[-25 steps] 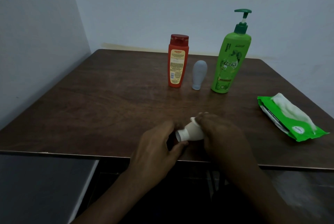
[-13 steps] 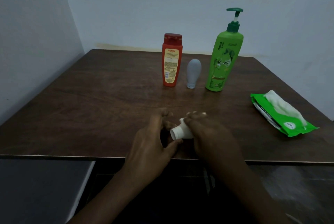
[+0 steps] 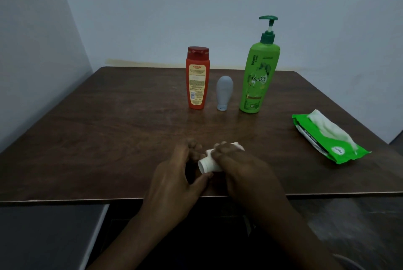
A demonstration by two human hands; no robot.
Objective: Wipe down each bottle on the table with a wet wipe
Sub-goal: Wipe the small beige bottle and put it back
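A small white bottle lies on its side near the table's front edge, its cap end pointing left. My left hand holds that cap end between thumb and fingers. My right hand grips the bottle's body, with a bit of white wet wipe showing past its fingers; most of the bottle is hidden under it. Farther back stand an orange bottle, a small grey bottle resting on its cap, and a tall green pump bottle.
A green pack of wet wipes lies at the right with a white wipe sticking out of its top. The dark wooden table sits in a corner between two pale walls. A grey surface lies below the table's front left.
The view has shifted slightly. My hands stay on the white bottle near the front edge, and my left fingers have moved a little around the cap end.
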